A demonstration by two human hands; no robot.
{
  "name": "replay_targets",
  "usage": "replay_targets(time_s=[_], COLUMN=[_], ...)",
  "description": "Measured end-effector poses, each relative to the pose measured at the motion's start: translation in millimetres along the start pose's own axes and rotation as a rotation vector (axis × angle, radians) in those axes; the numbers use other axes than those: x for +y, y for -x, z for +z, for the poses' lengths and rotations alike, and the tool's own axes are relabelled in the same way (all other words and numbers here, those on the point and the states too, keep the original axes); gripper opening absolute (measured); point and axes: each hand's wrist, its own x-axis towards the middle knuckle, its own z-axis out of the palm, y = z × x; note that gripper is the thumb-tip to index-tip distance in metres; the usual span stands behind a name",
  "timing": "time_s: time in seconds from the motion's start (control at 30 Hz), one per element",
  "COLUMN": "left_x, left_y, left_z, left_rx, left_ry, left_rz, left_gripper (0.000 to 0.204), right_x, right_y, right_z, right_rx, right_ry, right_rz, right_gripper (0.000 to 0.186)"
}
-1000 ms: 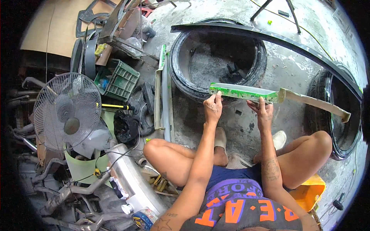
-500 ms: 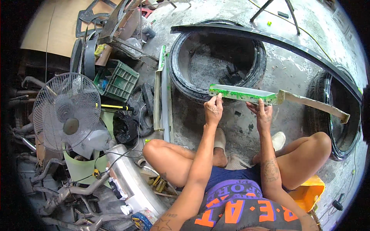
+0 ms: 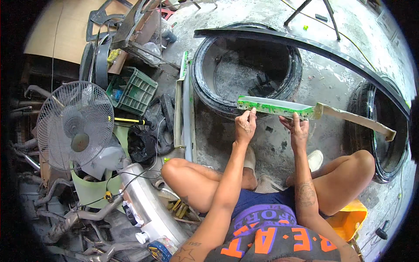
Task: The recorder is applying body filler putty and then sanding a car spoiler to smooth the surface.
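Observation:
A long, narrow pale panel [image 3: 279,107] with a bright green, dark-speckled near side spans the space in front of my knees. Its right end narrows into a beige arm that reaches over the right-hand tyre. My left hand [image 3: 245,125] is closed at the panel's near edge, thumb up against the green side, its other fingers curled and partly hidden. Farther along, my right hand [image 3: 298,129] grips the panel from below, with the thumb on the green face and fingertips underneath. Behind the panel lies a large black tyre [image 3: 201,87].
A black strip [image 3: 279,36] bridges that tyre and another tyre [image 3: 362,126] on the right. Pale and grey strips [image 3: 187,118] lie left of the big tyre. Farther left are a fan [image 3: 76,124], a green crate [image 3: 137,89] and metal pipes [image 3: 65,225]. A yellow container [image 3: 349,218] sits by my right thigh.
My left hand has slid slightly to the right along the panel's green side. My right hand and the panel have hardly moved.

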Motion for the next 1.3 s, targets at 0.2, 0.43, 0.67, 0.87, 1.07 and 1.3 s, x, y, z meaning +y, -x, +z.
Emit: replay_targets(time_s=[0.2, 0.43, 0.67, 0.87, 1.07, 1.3], left_x=[-4.5, 2.6, 9.6, 28.9, 60.4, 84.3], left_y=[-2.0, 1.4, 2.6, 9.3, 22.4, 43.3], left_z=[-0.4, 6.9, 9.3, -15.0, -77.5, -129.0], left_rx=[-0.041, -0.066, -0.113, -0.108, -0.142, -0.201], left_ry=[0.001, 0.032, 0.019, 0.037, 0.035, -0.019], left_rz=[0.018, 0.018, -0.005, 0.008, -0.024, 0.048], left_gripper=[0.041, 0.04, 0.037, 0.037, 0.034, 0.027], right_x=[-3.7, -6.3, -4.2, -9.6, -5.2, 24.2], right_y=[0.4, 0.7, -0.4, 1.2, -0.7, 24.6], right_z=[2.0, 3.5, 2.5, 9.4, 2.4, -9.6], right_rx=[0.014, 0.009, 0.034, 0.021, 0.009, 0.005], right_ry=[0.009, 0.016, 0.008, 0.007, -0.011, 0.007], right_rz=[0.0, -0.01, 0.005, -0.002, -0.039, 0.041], right_gripper=[0.033, 0.034, 0.033, 0.034, 0.034, 0.042])
